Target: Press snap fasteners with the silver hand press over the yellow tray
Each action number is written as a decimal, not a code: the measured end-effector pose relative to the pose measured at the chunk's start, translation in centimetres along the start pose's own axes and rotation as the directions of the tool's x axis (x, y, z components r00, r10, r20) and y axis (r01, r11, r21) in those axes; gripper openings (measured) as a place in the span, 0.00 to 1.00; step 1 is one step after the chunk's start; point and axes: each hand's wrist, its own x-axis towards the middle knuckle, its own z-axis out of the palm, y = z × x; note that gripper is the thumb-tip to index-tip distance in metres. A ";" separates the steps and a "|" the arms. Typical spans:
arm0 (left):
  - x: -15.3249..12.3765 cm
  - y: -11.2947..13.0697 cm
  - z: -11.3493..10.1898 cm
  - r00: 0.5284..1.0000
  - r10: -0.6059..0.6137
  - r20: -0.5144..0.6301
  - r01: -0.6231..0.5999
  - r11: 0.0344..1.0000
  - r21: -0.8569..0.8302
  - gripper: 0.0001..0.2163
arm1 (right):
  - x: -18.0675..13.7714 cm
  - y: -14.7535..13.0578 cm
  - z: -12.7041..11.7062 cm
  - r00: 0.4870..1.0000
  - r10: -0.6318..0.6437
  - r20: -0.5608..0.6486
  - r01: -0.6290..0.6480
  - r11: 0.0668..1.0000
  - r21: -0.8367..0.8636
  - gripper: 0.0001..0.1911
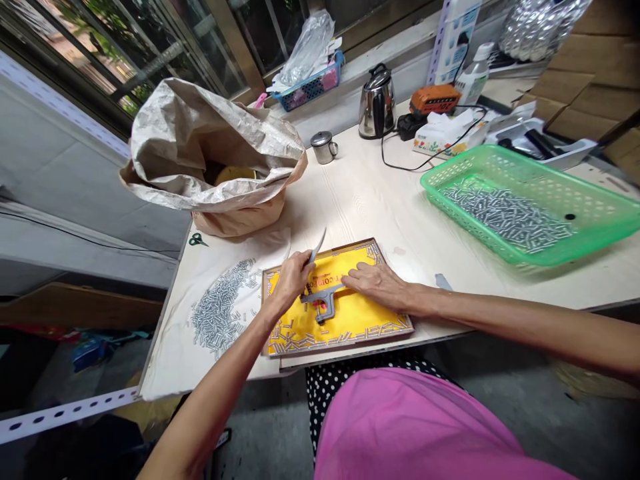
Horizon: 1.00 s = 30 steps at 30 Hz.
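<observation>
A yellow tray (350, 320) with a brown rim lies at the table's near edge, with small metal pins scattered along its borders. On it sits a grey metal tool (323, 300) with a red part. My left hand (293, 277) is closed around a thin curved grey lever or blade (318, 245) that sticks up from the tool. Fingers stretched, my right hand (377, 283) lies flat on the tray, pressing the tool's arm.
A heap of small metal pins (223, 310) lies left of the tray. A crumpled paper sack (215, 153) stands behind, scissors (198, 239) beside it. A green basket (530, 203) of pins is at right. Kettle (377, 101), metal cup (323, 147) and cable sit farther back.
</observation>
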 end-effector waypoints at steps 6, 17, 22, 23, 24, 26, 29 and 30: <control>0.9 -0.1 -0.9 0.984 -0.099 -0.149 0.085 0.991 -0.100 0.14 | 0.2 -0.1 -1.9 0.996 0.049 -0.076 -0.046 0.998 0.035 0.12; -3.7 1.3 -0.6 0.971 -0.100 -0.218 0.068 0.986 -0.150 0.09 | -1.3 -0.3 -1.0 0.934 0.357 -0.015 -0.343 0.908 0.239 0.15; -6.0 4.7 0.1 0.953 -0.069 -0.296 -0.002 0.973 -0.231 0.08 | 0.7 0.9 -2.4 0.905 0.422 0.056 -0.285 0.504 0.815 0.31; -6.2 5.3 0.5 0.952 -0.067 -0.300 -0.007 0.971 -0.238 0.08 | 1.1 1.0 -2.3 0.921 0.380 0.084 -0.253 0.421 0.871 0.33; -6.3 5.9 1.0 0.951 -0.071 -0.302 -0.004 0.970 -0.243 0.08 | 1.5 0.9 -2.1 0.938 0.335 0.090 -0.218 0.369 0.903 0.34; -6.1 6.7 2.1 0.951 -0.100 -0.293 0.025 0.968 -0.248 0.09 | 2.0 0.3 -1.6 0.958 0.276 0.078 -0.172 0.336 0.926 0.35; -5.4 7.3 3.6 0.951 -0.163 -0.264 0.089 0.958 -0.272 0.07 | 2.5 -1.7 -0.8 0.948 0.309 0.072 -0.153 0.246 0.957 0.40; -5.1 7.3 4.0 0.951 -0.177 -0.254 0.101 0.953 -0.287 0.06 | 2.7 -2.4 -0.7 0.937 0.343 0.057 -0.128 0.187 0.974 0.40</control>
